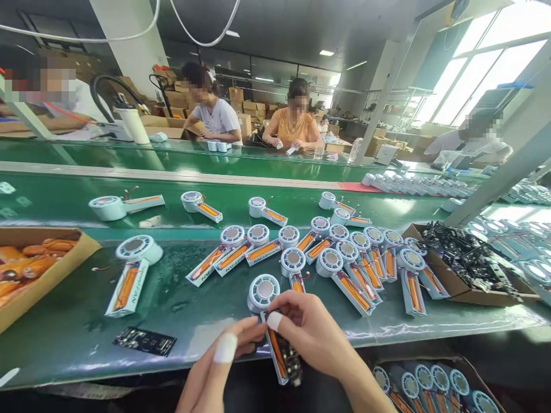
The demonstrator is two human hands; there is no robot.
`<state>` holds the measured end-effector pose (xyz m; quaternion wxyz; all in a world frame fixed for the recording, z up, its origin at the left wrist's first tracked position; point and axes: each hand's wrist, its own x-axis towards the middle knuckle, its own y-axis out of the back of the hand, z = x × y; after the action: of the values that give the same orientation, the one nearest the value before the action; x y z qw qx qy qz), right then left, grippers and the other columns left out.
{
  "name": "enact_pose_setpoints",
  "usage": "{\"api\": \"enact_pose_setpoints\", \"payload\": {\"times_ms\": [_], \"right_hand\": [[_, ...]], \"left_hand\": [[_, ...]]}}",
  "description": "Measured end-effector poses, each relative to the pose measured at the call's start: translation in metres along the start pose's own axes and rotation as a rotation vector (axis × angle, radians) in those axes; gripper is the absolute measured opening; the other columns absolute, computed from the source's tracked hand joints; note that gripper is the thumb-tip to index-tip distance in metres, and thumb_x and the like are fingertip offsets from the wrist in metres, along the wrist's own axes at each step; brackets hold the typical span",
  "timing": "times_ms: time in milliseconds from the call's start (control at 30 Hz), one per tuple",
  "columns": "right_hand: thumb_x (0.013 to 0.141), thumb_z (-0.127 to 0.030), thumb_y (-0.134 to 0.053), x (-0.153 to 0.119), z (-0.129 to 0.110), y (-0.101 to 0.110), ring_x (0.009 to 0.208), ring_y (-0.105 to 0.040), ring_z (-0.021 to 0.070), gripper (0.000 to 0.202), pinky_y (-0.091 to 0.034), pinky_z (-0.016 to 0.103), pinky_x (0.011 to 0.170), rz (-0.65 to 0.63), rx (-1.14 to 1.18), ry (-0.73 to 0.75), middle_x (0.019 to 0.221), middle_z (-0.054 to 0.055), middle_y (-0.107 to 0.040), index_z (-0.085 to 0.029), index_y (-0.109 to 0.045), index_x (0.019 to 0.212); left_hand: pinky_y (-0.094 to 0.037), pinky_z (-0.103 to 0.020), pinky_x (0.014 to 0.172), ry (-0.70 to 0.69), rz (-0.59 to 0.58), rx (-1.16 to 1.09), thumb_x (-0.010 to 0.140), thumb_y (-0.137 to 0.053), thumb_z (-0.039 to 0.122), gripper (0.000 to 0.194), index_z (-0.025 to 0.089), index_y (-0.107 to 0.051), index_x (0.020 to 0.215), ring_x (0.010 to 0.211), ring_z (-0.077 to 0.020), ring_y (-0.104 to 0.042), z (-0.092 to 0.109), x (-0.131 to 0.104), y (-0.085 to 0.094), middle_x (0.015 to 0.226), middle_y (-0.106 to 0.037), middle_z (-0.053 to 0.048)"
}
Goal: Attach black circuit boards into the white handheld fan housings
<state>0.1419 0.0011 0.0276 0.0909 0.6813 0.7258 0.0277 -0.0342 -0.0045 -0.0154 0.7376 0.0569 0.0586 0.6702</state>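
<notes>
A pale blue handheld fan [264,291] sits before me, its round head on the bench and its open handle reaching past the front edge. An orange battery cell lies in the handle. My right hand [312,327] is closed on a black circuit board [293,366], which is tilted against the handle's right side. At the handle's upper left, my left hand [228,344] has its fingers pressed together against the fan. Both thumbs wear white covers. My fingers partly hide the upper handle and the board. A loose circuit board [145,341] lies to the left.
Several similar open fans [331,261] crowd the green bench [181,344]. A carton of orange cells [88,246] is at left; a carton of black boards [458,287] is at right. More fans fill a lower box [439,378]. Co-workers [297,123] sit across the line.
</notes>
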Motion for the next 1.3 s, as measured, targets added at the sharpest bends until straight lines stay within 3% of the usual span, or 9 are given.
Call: {"api": "enact_pose_setpoints", "payload": {"times_ms": [133, 267, 400, 567, 700, 800, 933, 1133, 1300], "right_hand": [[0.084, -0.026, -0.061, 0.003, 0.009, 0.003, 0.07, -0.05, 0.0125, 0.012, -0.039, 0.023, 0.066, -0.085, 0.268, 0.005, 0.075, -0.001, -0.059, -0.016, -0.065, 0.087], [0.087, -0.031, -0.059, -0.005, 0.011, 0.002, 0.065, -0.044, 0.0113, 0.014, -0.037, 0.022, 0.061, -0.156, 0.378, 0.027, 0.075, -0.002, -0.054, -0.018, -0.062, 0.086], [0.092, -0.035, -0.058, -0.019, 0.009, 0.002, 0.066, -0.043, 0.0117, 0.016, -0.039, 0.022, 0.062, -0.205, 0.223, 0.088, 0.076, -0.003, -0.052, -0.02, -0.061, 0.091], [0.089, -0.026, -0.061, -0.034, 0.006, -0.003, 0.086, -0.057, 0.0176, 0.011, -0.046, 0.028, 0.082, -0.13, -0.161, 0.225, 0.094, 0.001, -0.066, -0.024, -0.066, 0.098], [0.086, -0.024, -0.066, -0.033, 0.012, -0.005, 0.09, -0.061, 0.0173, 0.022, -0.049, 0.027, 0.086, -0.033, -0.046, 0.158, 0.101, 0.001, -0.067, -0.026, -0.064, 0.107], [0.088, -0.027, -0.066, -0.027, 0.018, -0.004, 0.096, -0.064, 0.0177, 0.023, -0.052, 0.027, 0.088, 0.026, 0.121, 0.119, 0.102, 0.003, -0.068, -0.025, -0.061, 0.111], [0.089, -0.031, -0.066, -0.024, 0.021, -0.007, 0.09, -0.066, 0.0169, 0.025, -0.055, 0.026, 0.082, 0.149, 0.069, 0.123, 0.097, 0.003, -0.068, -0.024, -0.058, 0.112], [0.098, -0.029, -0.048, -0.032, 0.022, -0.011, 0.077, -0.071, 0.0188, 0.016, -0.052, 0.025, 0.066, 0.274, -0.534, 0.304, 0.09, 0.004, -0.073, -0.025, -0.06, 0.108], [0.097, -0.015, -0.042, -0.04, 0.003, -0.001, 0.049, -0.067, 0.0201, 0.024, -0.031, 0.028, 0.045, 0.074, -1.091, 0.386, 0.066, 0.0, -0.071, -0.023, -0.064, 0.094]], "left_hand": [[-0.055, -0.03, 0.06, 0.158, -0.014, -0.049, 0.08, -0.067, 0.064, 0.051, 0.02, -0.072, 0.105, 0.067, -0.0221, -0.069, 0.004, 0.01, -0.011, 0.09, -0.078, -0.007], [-0.049, -0.028, 0.057, 0.277, -0.275, -0.177, 0.073, -0.074, 0.065, 0.054, 0.018, -0.073, 0.101, 0.066, -0.0211, -0.066, 0.013, 0.017, -0.013, 0.078, -0.074, -0.005], [-0.053, -0.033, 0.084, 0.387, -0.36, -0.437, 0.07, -0.083, 0.055, 0.05, 0.02, -0.074, 0.104, 0.096, -0.0268, -0.069, 0.019, 0.011, -0.007, 0.1, -0.076, -0.007], [-0.053, -0.032, 0.081, 0.557, -0.301, -0.775, 0.076, -0.076, 0.038, 0.038, 0.02, -0.071, 0.108, 0.105, -0.0287, -0.069, 0.019, 0.002, -0.015, 0.105, -0.075, -0.007], [-0.052, -0.036, 0.091, 0.466, -0.173, -0.848, 0.087, -0.064, 0.044, 0.036, 0.022, -0.066, 0.114, 0.113, -0.0283, -0.066, 0.022, 0.0, -0.022, 0.116, -0.073, -0.006], [-0.049, -0.036, 0.098, 0.355, -0.123, -0.655, 0.088, -0.065, 0.051, 0.044, 0.023, -0.062, 0.122, 0.118, -0.0281, -0.063, 0.024, -0.003, -0.022, 0.122, -0.071, -0.006], [-0.048, -0.036, 0.098, 0.235, -0.059, -0.406, 0.086, -0.068, 0.051, 0.05, 0.023, -0.059, 0.127, 0.116, -0.0291, -0.062, 0.022, -0.008, -0.023, 0.125, -0.069, -0.008], [-0.052, -0.035, 0.087, 0.131, 0.014, -0.152, 0.091, -0.058, 0.053, 0.048, 0.022, -0.057, 0.128, 0.108, -0.0293, -0.065, 0.012, -0.008, -0.021, 0.115, -0.071, -0.011], [-0.052, -0.034, 0.082, 0.056, -0.02, -0.031, 0.097, -0.047, 0.049, 0.038, 0.022, -0.057, 0.121, 0.094, -0.0252, -0.065, 0.009, -0.007, -0.019, 0.108, -0.07, -0.009]]}}
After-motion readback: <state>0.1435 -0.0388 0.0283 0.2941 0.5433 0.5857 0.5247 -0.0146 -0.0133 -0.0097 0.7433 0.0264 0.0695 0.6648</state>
